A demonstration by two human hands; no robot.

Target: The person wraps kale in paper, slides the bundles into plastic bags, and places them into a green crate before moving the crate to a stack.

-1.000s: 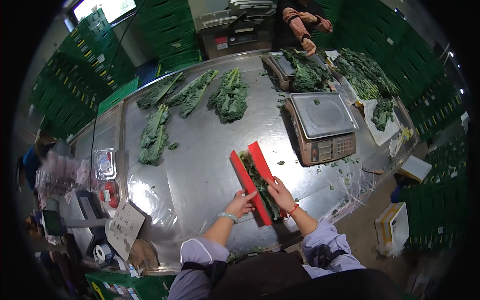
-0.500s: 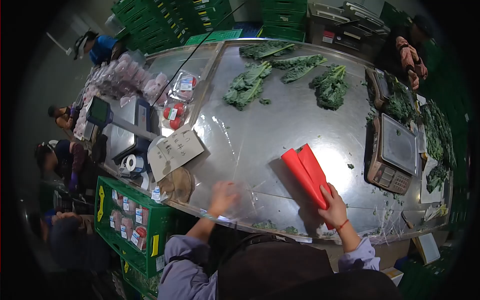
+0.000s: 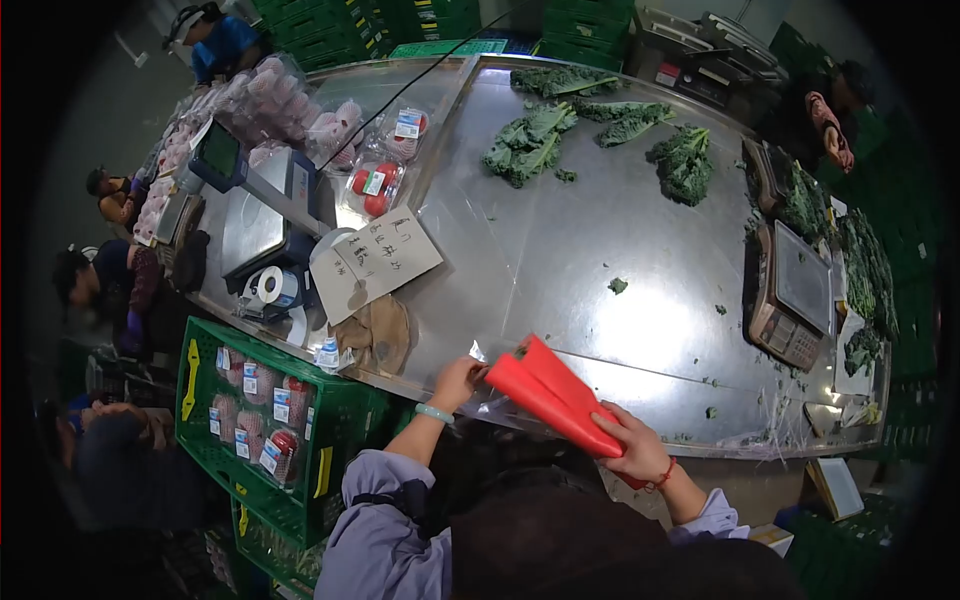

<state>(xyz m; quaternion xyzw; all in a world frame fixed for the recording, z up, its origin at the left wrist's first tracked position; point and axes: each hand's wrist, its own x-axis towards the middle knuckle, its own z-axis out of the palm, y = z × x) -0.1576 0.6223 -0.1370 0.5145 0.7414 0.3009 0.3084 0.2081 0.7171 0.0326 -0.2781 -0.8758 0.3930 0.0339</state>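
Observation:
My right hand [image 3: 637,447] is closed around the lower end of a red folded sheet [image 3: 548,395], rolled into a long bundle with a lengthwise fold. Its upper end points left, toward my left hand [image 3: 460,382]. The left fingers are pinched together near the table's front edge, close to the bundle's end. A small shiny scrap [image 3: 478,351] shows just above them. Whatever those fingers hold is too small to make out. Kale leaves [image 3: 530,140] lie at the far side of the metal table [image 3: 520,260], with another kale bunch [image 3: 683,165] to their right.
A handwritten cardboard sign [image 3: 375,262], a brown cloth [image 3: 375,335] and a label scale [image 3: 265,215] stand left, near packed tomatoes [image 3: 375,185]. Another scale [image 3: 790,295] is at right. A green crate [image 3: 325,400] adjoins the table. Co-workers sit left; one person [image 3: 835,120] is far right.
The red bundle has come nearer the table's front edge and swung leftward in my right hand. My left hand, blurred and spread before, is now pinched. Leaf scraps have appeared mid-table.

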